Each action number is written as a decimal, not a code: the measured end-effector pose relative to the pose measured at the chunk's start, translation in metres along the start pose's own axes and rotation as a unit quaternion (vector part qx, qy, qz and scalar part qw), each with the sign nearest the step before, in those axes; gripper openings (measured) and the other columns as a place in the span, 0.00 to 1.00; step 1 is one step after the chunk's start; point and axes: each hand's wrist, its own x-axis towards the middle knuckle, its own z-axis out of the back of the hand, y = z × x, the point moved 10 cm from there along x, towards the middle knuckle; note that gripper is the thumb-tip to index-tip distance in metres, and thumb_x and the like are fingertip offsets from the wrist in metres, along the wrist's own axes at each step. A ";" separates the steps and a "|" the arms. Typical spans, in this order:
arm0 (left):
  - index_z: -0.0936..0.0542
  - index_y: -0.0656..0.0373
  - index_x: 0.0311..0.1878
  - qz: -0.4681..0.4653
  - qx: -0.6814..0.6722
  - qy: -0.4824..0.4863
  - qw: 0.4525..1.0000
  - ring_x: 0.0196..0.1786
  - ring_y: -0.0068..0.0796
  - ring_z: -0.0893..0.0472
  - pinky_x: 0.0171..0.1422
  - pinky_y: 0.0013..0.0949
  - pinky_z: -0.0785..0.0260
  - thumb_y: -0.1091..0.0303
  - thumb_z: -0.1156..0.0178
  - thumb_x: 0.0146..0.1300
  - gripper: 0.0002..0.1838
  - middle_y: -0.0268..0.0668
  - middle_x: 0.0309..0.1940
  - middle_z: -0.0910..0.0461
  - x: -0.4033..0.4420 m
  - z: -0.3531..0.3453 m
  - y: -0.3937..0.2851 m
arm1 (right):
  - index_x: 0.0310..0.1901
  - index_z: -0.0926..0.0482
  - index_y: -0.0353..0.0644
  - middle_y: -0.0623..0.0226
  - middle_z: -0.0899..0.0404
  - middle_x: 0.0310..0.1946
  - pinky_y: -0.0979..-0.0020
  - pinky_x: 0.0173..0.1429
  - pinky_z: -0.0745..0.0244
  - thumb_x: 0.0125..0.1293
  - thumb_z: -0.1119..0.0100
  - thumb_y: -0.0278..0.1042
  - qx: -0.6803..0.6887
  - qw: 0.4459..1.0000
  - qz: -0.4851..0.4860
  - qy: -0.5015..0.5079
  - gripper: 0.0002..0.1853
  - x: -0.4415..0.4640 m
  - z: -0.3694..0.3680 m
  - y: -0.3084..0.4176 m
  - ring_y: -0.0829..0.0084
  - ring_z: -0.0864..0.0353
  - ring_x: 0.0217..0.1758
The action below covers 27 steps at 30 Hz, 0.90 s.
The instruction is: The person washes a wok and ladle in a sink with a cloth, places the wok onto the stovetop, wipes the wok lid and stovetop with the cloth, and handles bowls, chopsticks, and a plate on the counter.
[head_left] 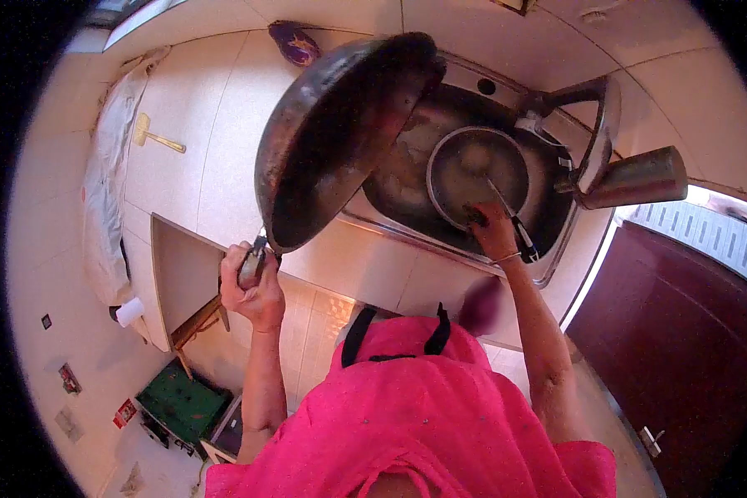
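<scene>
Over the left part of the sink [407,207], a dark wok [340,149] is hanging tilted, its hollow facing the sink. The left hand [256,282] is holding its short handle, fingers curled tightly round; this one grip is probably bearing the weight, leaving the other arm free. The right hand [495,234] is resting at the near edge of a round pan [477,129] lying in the sink, its fingers bent by something dark; I cannot tell how far they are open or whether they are grasping it. A thin utensil [523,239] is leaning across the pan's rim, its handle crowding the wrist. The wok is blocking sight of the sink's left side, and a metal cylinder [639,178] is jutting out on the right. On the pale table [373,259], a purple packet [295,43] is lying behind the wok, and a yellow scraper-like tool [158,134] is lying farther left.
</scene>
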 end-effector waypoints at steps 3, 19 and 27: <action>0.31 0.65 0.31 -0.117 0.021 0.028 0.993 0.26 0.26 0.32 0.29 0.26 0.38 0.91 0.43 0.44 0.14 0.37 0.24 0.31 0.005 -0.012 -0.034 | 0.46 0.24 0.42 0.55 0.27 0.45 0.63 0.51 0.28 0.46 0.39 0.22 0.000 1.000 0.003 0.003 0.20 0.000 -0.003 -0.005 0.55 0.26 0.48; 0.34 0.64 0.28 0.317 -0.286 -0.025 0.904 0.21 0.20 0.31 0.28 0.24 0.38 0.85 0.47 0.52 0.07 0.35 0.18 0.31 -0.045 -0.094 0.094 | 0.49 0.26 0.45 0.54 0.29 0.50 0.60 0.54 0.29 0.48 0.44 0.24 -0.161 0.985 -0.029 0.049 0.22 0.034 -0.057 -0.064 0.52 0.28 0.52; 0.34 0.62 0.27 0.352 -0.312 -0.046 0.881 0.21 0.20 0.32 0.29 0.25 0.37 0.85 0.47 0.53 0.08 0.35 0.18 0.30 -0.068 -0.115 0.130 | 0.50 0.27 0.46 0.55 0.30 0.52 0.59 0.52 0.27 0.51 0.45 0.26 -0.278 0.958 -0.065 0.011 0.21 0.038 -0.097 -0.115 0.54 0.27 0.52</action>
